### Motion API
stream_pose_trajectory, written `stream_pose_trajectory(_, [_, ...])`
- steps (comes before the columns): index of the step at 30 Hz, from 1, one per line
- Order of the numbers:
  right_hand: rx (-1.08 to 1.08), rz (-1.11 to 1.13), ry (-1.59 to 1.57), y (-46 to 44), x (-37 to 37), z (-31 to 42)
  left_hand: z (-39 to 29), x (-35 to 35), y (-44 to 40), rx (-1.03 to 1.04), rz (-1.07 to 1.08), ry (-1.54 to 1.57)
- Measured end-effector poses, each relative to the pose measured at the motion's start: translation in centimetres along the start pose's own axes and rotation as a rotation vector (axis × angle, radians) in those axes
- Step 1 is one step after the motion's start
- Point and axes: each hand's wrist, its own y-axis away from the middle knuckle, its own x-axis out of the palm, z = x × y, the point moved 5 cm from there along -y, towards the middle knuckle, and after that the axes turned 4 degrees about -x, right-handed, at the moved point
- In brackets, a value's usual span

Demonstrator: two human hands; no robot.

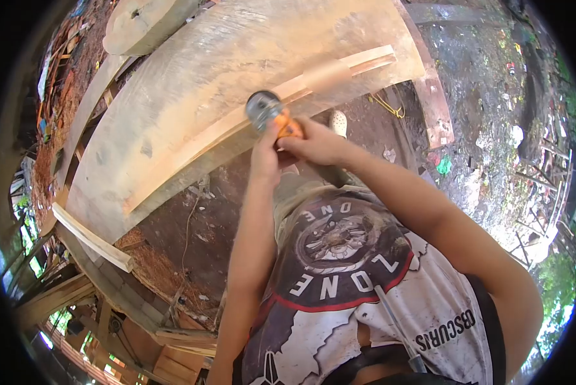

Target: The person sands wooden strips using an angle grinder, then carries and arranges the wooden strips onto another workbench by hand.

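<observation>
Fingers of left hand (267,154) and right hand (317,141) are closed around one orange power tool (287,125), whose head, over a long wooden strip (204,149) (contact unclear), could skid and gouge should that strip, seemingly unfastened, shift on the dusty, stained worktop (211,51), outdoors amid littered bare earth (217,224).

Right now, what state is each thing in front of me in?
Left hand: closed on the tool
Right hand: closed on the tool
Orange-and-grey handheld tool: held over the tabletop; can't tell whether it's running
Long wooden strip: lying on the tabletop
Wooden tabletop: scuffed and stained
Pale wooden batten: lying by the tabletop's edge
Yellow cord: loose on the ground
Printed shirt: smudged
</observation>
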Motion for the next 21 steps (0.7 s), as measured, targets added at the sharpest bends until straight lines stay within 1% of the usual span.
stream_pose_trajectory(1, [0.007, 0.006, 0.000, 0.4, -1.1, -1.0, 0.0, 2.0, -0.3, 0.007, 0.023, -0.030])
stream_pose_trajectory(3, [-0.002, -0.103, -0.104, 1.2, -4.0, -2.7, 0.7, 5.2, -1.4, 0.012, 0.040, -0.050])
stream_pose_trajectory(5, [0.003, -0.113, -0.144, 2.3, -6.7, -3.9, 2.0, 7.8, -3.0, -0.023, 0.093, -0.237])
stream_pose_trajectory(8, [0.007, -0.137, -0.232, 3.9, -10.1, -4.1, 2.7, 11.9, -3.9, -0.020, 0.140, -0.263])
stream_pose_trajectory(9, [0.007, -0.148, -0.280, 4.3, -10.9, -4.1, 2.8, 12.8, -4.1, -0.060, 0.132, -0.277])
stream_pose_trajectory(12, [0.002, -0.179, -0.324, 4.2, -12.6, -6.1, 2.6, 14.9, -4.7, -0.059, 0.138, -0.337])
stream_pose_trajectory(13, [-0.005, -0.161, -0.453, 3.7, -12.1, -6.7, 2.7, 14.7, -4.9, -0.060, 0.115, -0.333])
stream_pose_trajectory(14, [-0.005, -0.163, -0.456, 3.5, -11.8, -7.4, 2.7, 14.2, -4.7, -0.061, 0.115, -0.337])
stream_pose_trajectory(16, [-0.040, -0.142, -0.324, 2.8, -9.7, -6.0, 2.7, 11.4, -4.0, -0.100, 0.093, -0.267])
stream_pose_trajectory(18, [0.027, -0.082, -0.043, 1.9, -7.0, -4.3, 2.4, 8.0, -2.0, -0.118, 0.027, -0.183])
stream_pose_trajectory(20, [0.009, 0.026, 0.073, 1.1, -4.5, -2.1, 1.8, 4.7, -0.2, -0.101, -0.026, -0.118])
stream_pose_trajectory(21, [0.011, 0.022, 0.064, 0.4, -3.7, -1.4, 1.5, 3.6, 0.7, -0.085, -0.038, -0.084])
